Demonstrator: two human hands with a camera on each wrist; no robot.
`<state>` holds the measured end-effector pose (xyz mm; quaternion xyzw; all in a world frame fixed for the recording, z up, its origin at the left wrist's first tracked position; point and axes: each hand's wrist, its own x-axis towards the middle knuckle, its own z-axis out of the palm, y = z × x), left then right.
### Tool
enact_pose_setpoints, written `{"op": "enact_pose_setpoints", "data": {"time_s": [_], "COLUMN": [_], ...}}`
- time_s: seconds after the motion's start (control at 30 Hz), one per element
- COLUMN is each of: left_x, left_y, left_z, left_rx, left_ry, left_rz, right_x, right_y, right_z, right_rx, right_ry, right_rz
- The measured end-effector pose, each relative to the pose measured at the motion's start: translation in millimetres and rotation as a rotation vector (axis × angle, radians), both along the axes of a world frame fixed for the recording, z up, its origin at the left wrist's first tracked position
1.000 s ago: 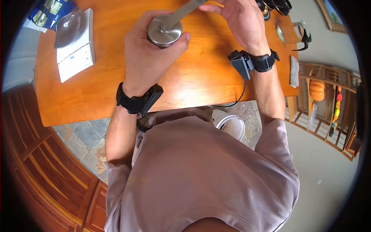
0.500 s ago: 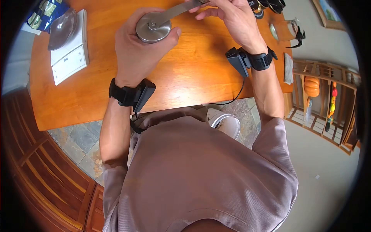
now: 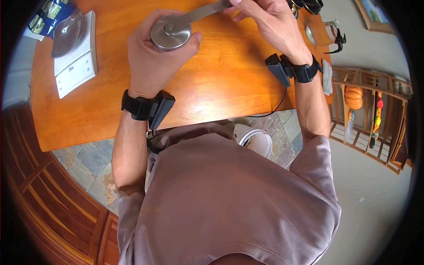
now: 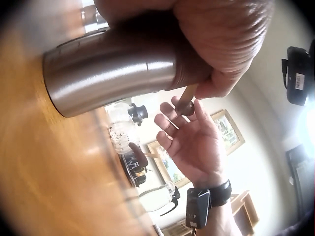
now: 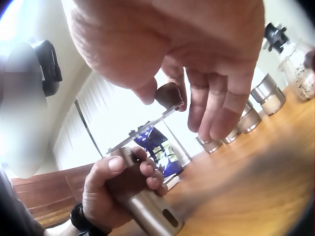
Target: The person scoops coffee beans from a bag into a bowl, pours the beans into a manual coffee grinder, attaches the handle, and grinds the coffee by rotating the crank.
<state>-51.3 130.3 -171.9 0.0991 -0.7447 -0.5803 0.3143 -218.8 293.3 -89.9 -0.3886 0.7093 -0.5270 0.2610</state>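
A steel hand coffee grinder (image 3: 171,39) stands upright on the wooden table, its flat crank arm (image 3: 199,15) pointing to the far right. My left hand (image 3: 155,64) wraps round the dark band at the grinder's upper body, thumb on the near right side. In the left wrist view the bare steel lower body (image 4: 106,81) shows below that hand. At the crank's outer end, my right hand (image 3: 279,32) pinches the dark knob (image 5: 168,95) between thumb and index finger. Its other fingers (image 5: 216,105) extend loosely.
To the left are a white kitchen scale (image 3: 77,73), a clear dish (image 3: 68,33) on it and a blue bag (image 3: 51,17). A glass jug (image 3: 322,34) and a grey cloth (image 3: 327,77) lie to the right. Several steel-topped jars (image 5: 268,98) stand behind. A white bucket (image 3: 258,141) is below the table edge.
The left hand and grinder have shifted left in the head view, which has itself moved a little. The crank arm has swung slightly clockwise, with the right hand at its knob.
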Motion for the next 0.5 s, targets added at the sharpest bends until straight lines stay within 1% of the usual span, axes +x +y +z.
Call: {"op": "enact_pose_setpoints", "data": {"time_s": [0.03,0.07,0.13,0.17,0.2,0.27,0.3,0.33,0.4,0.43,0.5], "left_x": [0,0,1,2,2,6,8,9,16,24,47], "left_y": [-1,-1,1,1,1,2,3,4,8,8,5], "left_z": [0,0,-1,-1,1,8,13,18,26,26,25], "left_rx": [-0.002,0.001,0.013,0.054,0.096,0.139,0.182,0.184,-0.209,-0.208,-0.402], "left_ry": [0.001,0.012,0.017,0.006,-0.008,-0.034,-0.061,-0.061,0.173,0.168,0.342], "left_rz": [0.003,-0.003,-0.009,-0.026,-0.046,-0.064,-0.083,-0.089,0.089,0.088,0.33], "right_x": [1,5,17,17,14,5,5,5,5,11,9], "right_y": [-1,-4,-10,-7,0,10,12,13,16,13,13], "right_z": [0,3,7,2,-3,-7,-11,-16,-30,-31,-47], "right_rx": [-0.034,-0.034,-0.325,-0.509,-0.506,-0.739,-0.784,-0.785,-0.864,-0.876,-0.906], "right_ry": [-0.037,-0.035,-0.232,-0.347,-0.349,-0.653,-0.751,-0.747,-1.009,-1.06,-1.104], "right_rz": [-0.036,-0.032,-0.428,-0.444,-0.447,-0.349,-0.383,-0.389,-0.401,-0.438,-0.433]}}
